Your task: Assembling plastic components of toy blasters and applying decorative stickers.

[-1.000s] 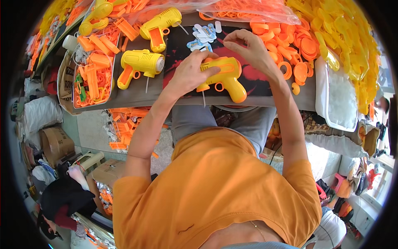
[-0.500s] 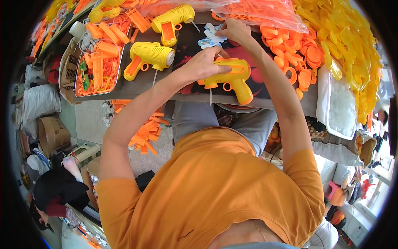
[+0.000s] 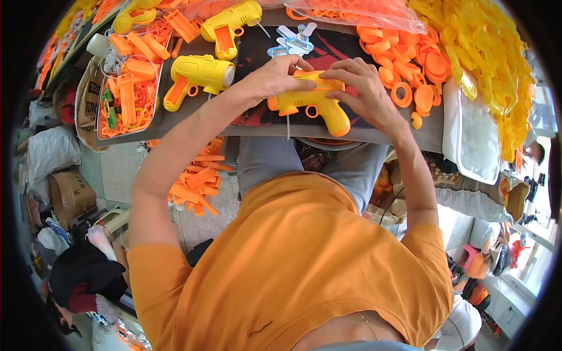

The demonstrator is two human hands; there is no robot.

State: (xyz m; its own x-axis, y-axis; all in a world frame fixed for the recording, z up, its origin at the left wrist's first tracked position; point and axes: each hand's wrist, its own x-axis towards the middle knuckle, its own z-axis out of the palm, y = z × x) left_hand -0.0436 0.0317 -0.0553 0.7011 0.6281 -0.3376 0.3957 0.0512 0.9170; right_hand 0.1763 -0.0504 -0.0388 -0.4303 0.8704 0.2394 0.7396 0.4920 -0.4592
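Observation:
A yellow toy gun [image 3: 335, 120] with an orange trigger and a thin white tube hanging below lies at the table's near edge, handle toward me. My left hand [image 3: 280, 76] grips its barrel end, thumb along the side. The fingers of my right hand [image 3: 367, 88] are bent and pressed on its upper side by the orange part; whether something thin lies under them is hidden. Just beyond is a small pile of blue and white stickers [image 3: 291, 42]. Two more yellow toy guns, one nearer [image 3: 202, 75] and one farther [image 3: 233, 24], lie to the left.
A tray [image 3: 157, 96] of orange parts stands at the left. Orange rings and caps [image 3: 404, 93] are heaped at the right, beside a white tub [image 3: 472, 137] and piled yellow shells [image 3: 489, 64]. A clear bag [image 3: 363, 13] lies at the back. Another person [image 3: 88, 269] is at lower left.
My right hand has come back from the stickers to the toy gun's upper side. My left hand stays on the gun. The whole view has shifted slightly.

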